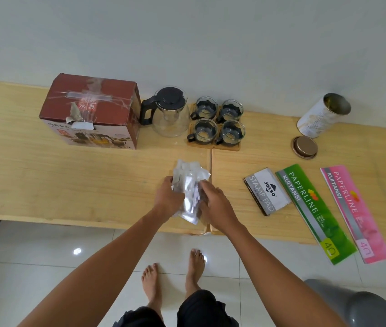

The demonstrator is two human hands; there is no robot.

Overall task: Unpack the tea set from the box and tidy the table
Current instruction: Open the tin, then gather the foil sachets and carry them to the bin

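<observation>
A bundle of silvery foil packets (188,182) sits between my hands above the wooden table (69,180), near its front edge. My left hand (167,197) grips the bundle's left side and my right hand (215,201) holds its right side. The red tea set box (93,112) stands shut at the back left. Right beside it is a glass teapot (169,112) with a black lid and handle. Several glass cups (217,121) with black holders stand on wooden coasters to the teapot's right.
An open tin can (324,115) lies tilted at the back right, its gold lid (304,146) on the table in front. A stamp pad box (267,191), a green receipt book (314,212) and a pink one (354,212) lie at the right. A grey bin (357,305) stands on the floor.
</observation>
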